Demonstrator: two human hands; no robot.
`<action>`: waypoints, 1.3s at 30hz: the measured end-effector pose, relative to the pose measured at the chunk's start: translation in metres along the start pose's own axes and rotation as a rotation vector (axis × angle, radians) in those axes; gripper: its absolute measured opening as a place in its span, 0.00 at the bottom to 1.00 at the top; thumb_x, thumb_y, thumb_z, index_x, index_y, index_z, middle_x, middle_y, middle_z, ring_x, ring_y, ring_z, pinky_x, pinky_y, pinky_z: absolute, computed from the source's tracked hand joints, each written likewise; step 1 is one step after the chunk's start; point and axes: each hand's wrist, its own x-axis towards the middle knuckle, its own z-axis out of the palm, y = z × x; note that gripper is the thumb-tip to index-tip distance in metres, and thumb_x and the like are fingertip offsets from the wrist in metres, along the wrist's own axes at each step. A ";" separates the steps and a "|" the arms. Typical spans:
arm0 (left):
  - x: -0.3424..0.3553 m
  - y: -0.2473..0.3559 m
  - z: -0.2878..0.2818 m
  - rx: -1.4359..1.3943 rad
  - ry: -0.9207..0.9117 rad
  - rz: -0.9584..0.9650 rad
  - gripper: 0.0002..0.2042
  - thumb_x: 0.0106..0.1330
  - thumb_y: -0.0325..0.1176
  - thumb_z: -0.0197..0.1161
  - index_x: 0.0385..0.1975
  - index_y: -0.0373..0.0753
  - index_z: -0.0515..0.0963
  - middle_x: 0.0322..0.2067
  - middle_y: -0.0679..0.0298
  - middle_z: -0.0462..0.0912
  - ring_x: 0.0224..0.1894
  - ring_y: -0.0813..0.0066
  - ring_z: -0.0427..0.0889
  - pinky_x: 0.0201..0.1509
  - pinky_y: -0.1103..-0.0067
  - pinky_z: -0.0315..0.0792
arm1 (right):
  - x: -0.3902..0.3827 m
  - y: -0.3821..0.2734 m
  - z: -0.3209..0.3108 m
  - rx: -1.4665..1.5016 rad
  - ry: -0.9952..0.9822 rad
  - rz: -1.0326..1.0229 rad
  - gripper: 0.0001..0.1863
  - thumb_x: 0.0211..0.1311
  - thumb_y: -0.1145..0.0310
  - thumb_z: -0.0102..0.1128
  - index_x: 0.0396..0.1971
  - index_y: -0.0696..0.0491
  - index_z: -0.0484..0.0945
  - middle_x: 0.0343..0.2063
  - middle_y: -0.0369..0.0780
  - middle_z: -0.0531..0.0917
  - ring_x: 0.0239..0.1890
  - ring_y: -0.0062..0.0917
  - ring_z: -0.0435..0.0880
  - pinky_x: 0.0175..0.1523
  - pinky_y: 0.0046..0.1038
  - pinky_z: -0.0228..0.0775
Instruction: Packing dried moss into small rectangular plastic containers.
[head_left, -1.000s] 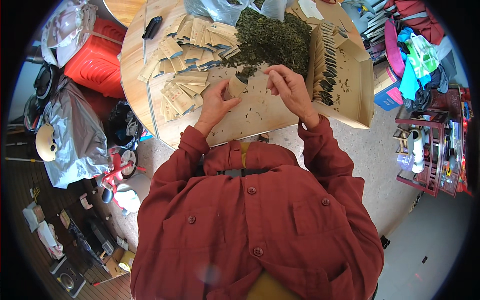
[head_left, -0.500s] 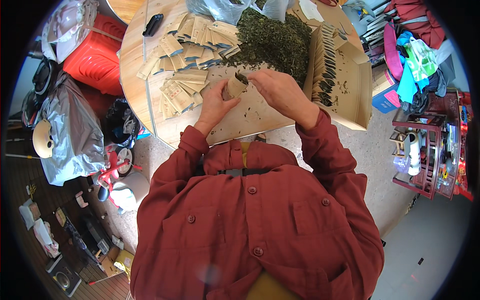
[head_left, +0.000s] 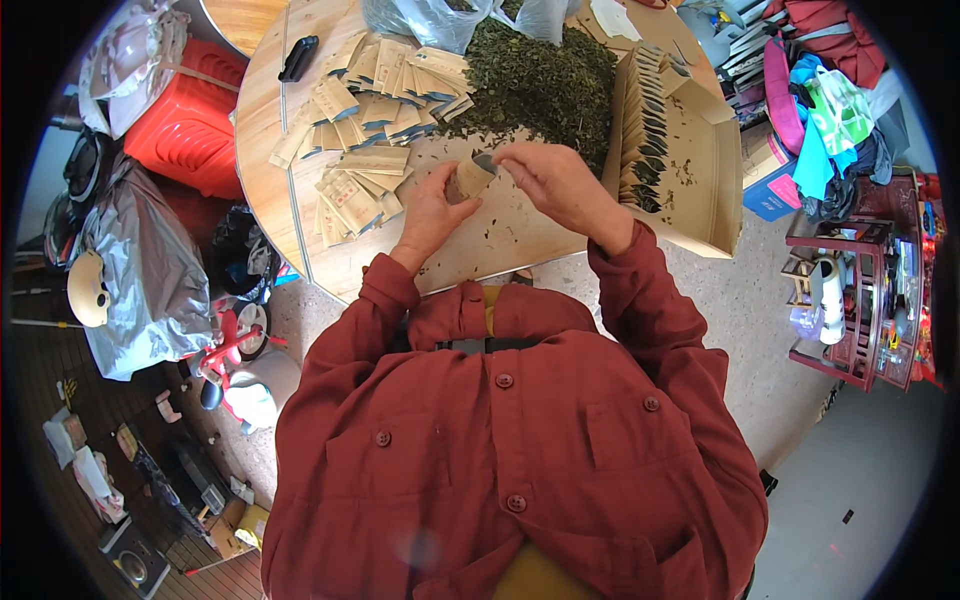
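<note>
My left hand (head_left: 432, 215) grips a small brown paper packet (head_left: 472, 181), tilted with its mouth up and to the right. The grey-blue lining shows at the packet's mouth. At the mouth's right edge, my right hand (head_left: 555, 180) has its fingertips pressed together on the rim. A heap of dried green leaves (head_left: 545, 85) lies beyond my hands. To the left are several flat brown packets (head_left: 350, 200), piled loosely with more (head_left: 400, 75) behind them. On the right, an open cardboard box (head_left: 718, 215) holds a row of upright filled packets (head_left: 645, 130).
The round wooden table (head_left: 262, 130) carries a black stapler-like object (head_left: 299, 58) and clear plastic bags (head_left: 425, 22). A red plastic stool (head_left: 190, 120) stands left. Dark red shelves (head_left: 850, 360) and a blue carton (head_left: 770, 195) are at the right.
Dark leaves that showed at the packet's mouth are no longer visible there, and the lining shows. My right fingertips have come down slightly against the rim. The left hand keeps its hold.
</note>
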 end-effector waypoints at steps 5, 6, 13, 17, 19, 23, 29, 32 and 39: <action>-0.003 0.021 -0.011 -0.433 -0.092 -0.094 0.26 0.53 0.25 0.70 0.54 0.34 0.70 0.47 0.61 0.79 0.49 0.73 0.78 0.54 0.78 0.72 | -0.004 0.002 -0.014 0.332 0.233 0.385 0.09 0.68 0.73 0.52 0.43 0.59 0.77 0.25 0.37 0.80 0.27 0.16 0.80 0.33 0.21 0.72; -0.004 0.031 -0.015 -0.621 -0.144 -0.133 0.27 0.55 0.22 0.69 0.57 0.34 0.69 0.50 0.63 0.77 0.51 0.77 0.76 0.55 0.79 0.72 | -0.005 0.005 -0.011 0.333 0.235 0.384 0.09 0.68 0.73 0.52 0.43 0.59 0.77 0.25 0.37 0.80 0.27 0.16 0.80 0.33 0.21 0.72; 0.004 0.027 -0.017 -0.503 -0.225 -0.210 0.26 0.54 0.22 0.69 0.55 0.34 0.70 0.51 0.65 0.76 0.53 0.77 0.74 0.59 0.79 0.68 | -0.035 0.054 0.075 0.543 0.221 0.587 0.13 0.70 0.69 0.50 0.47 0.60 0.77 0.29 0.38 0.83 0.30 0.16 0.81 0.36 0.20 0.74; 0.004 0.028 -0.014 -0.485 -0.215 -0.109 0.27 0.54 0.22 0.69 0.55 0.33 0.70 0.51 0.65 0.76 0.54 0.76 0.74 0.60 0.79 0.67 | -0.036 0.060 0.094 0.434 0.285 0.561 0.14 0.67 0.70 0.52 0.48 0.60 0.76 0.30 0.43 0.84 0.31 0.24 0.84 0.38 0.24 0.75; 0.009 0.030 -0.013 -0.385 -0.205 -0.088 0.27 0.54 0.22 0.69 0.55 0.33 0.70 0.51 0.65 0.76 0.54 0.76 0.74 0.60 0.79 0.67 | -0.034 0.058 0.098 0.326 0.240 0.502 0.14 0.66 0.71 0.52 0.49 0.60 0.75 0.31 0.45 0.84 0.32 0.28 0.84 0.39 0.26 0.75; 0.009 0.016 -0.010 -0.437 -0.133 0.030 0.26 0.54 0.22 0.69 0.55 0.33 0.70 0.51 0.64 0.76 0.53 0.77 0.74 0.60 0.78 0.67 | -0.039 0.052 0.104 0.290 0.190 0.392 0.15 0.60 0.74 0.54 0.47 0.61 0.75 0.33 0.51 0.82 0.36 0.46 0.81 0.42 0.37 0.73; 0.012 0.025 -0.016 -0.403 -0.132 0.026 0.26 0.54 0.22 0.69 0.55 0.34 0.71 0.50 0.65 0.77 0.53 0.78 0.74 0.59 0.79 0.68 | -0.048 0.042 0.080 0.239 -0.015 0.258 0.17 0.58 0.75 0.55 0.49 0.60 0.75 0.38 0.52 0.80 0.38 0.43 0.81 0.43 0.34 0.73; 0.007 0.051 -0.025 -0.461 -0.267 -0.059 0.27 0.55 0.22 0.68 0.57 0.35 0.70 0.51 0.65 0.77 0.51 0.79 0.75 0.58 0.79 0.69 | -0.044 0.032 0.051 0.297 0.077 0.434 0.17 0.61 0.78 0.54 0.51 0.59 0.74 0.42 0.43 0.83 0.36 0.26 0.82 0.45 0.25 0.74; 0.009 0.072 -0.019 -0.641 -0.849 -0.292 0.32 0.52 0.33 0.69 0.60 0.36 0.69 0.49 0.58 0.79 0.48 0.72 0.79 0.55 0.74 0.72 | -0.034 0.005 -0.013 0.951 0.070 0.414 0.16 0.64 0.78 0.54 0.52 0.59 0.76 0.42 0.36 0.82 0.41 0.16 0.79 0.51 0.21 0.71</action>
